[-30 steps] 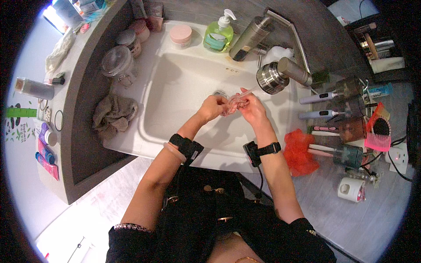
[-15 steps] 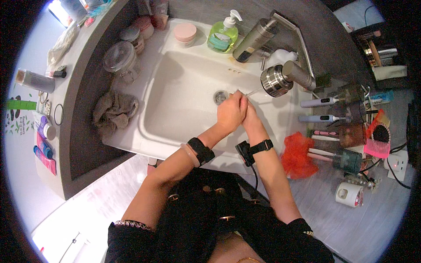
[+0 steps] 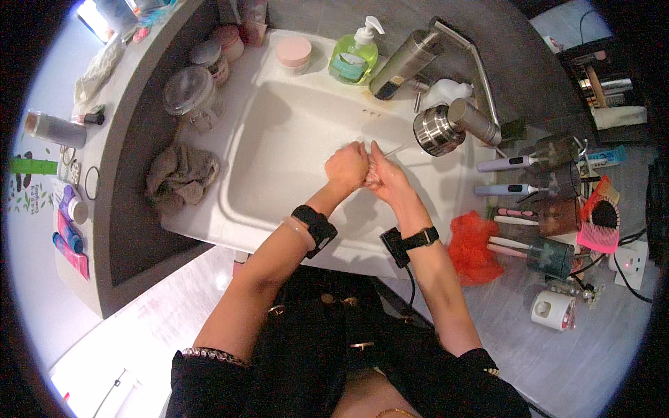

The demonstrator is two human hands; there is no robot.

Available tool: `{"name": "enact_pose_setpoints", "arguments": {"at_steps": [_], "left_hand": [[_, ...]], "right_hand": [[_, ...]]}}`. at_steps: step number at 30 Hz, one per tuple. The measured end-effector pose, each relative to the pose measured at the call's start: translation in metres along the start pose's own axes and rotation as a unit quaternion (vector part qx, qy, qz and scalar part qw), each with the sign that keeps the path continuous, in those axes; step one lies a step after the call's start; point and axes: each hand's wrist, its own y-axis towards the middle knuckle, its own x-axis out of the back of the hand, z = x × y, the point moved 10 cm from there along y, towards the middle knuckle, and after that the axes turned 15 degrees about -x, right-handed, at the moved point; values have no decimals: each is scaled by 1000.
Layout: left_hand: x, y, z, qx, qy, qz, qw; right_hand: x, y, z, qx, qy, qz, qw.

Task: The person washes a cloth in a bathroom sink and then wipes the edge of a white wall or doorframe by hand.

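Note:
Over the white sink basin (image 3: 268, 164), my two hands touch each other in a thin stream of water from the metal tap head (image 3: 440, 129). My left hand (image 3: 345, 166) shows its wet back; its fingers bend toward the other hand and are mostly hidden. Against it rests my right hand (image 3: 387, 177), palm turned inward, loosely cupped, with fingers apart and wet. No object shows in either hand. Black straps circle both wrists, the right one with a small black box (image 3: 396, 247) and a cable.
Behind the basin stand a green soap pump bottle (image 3: 353, 56) and a pink-lidded jar (image 3: 293, 56). A grey cloth (image 3: 182, 174) lies at the left rim. On the right are a red mesh sponge (image 3: 474, 247), electric toothbrushes (image 3: 505, 189) and a pink comb (image 3: 599, 233).
My hands, clasped together half a second ago, have parted somewhat. The left has shifted left, and the right palm has turned into view. Water keeps running.

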Motion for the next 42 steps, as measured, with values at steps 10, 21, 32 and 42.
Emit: {"name": "enact_pose_setpoints", "arguments": {"at_steps": [10, 21, 32, 42], "left_hand": [[6, 10, 80, 156, -358, -69, 918], [-40, -27, 20, 90, -374, 206, 900], [20, -21, -34, -78, -253, -45, 963], [25, -15, -62, -160, 46, -32, 986]], "right_hand": [[13, -47, 18, 54, -234, -77, 968], [3, -43, 32, 111, 81, -89, 987], [14, 6, 21, 106, 135, 5, 985], [34, 27, 17, 72, 142, 9, 987]]}}
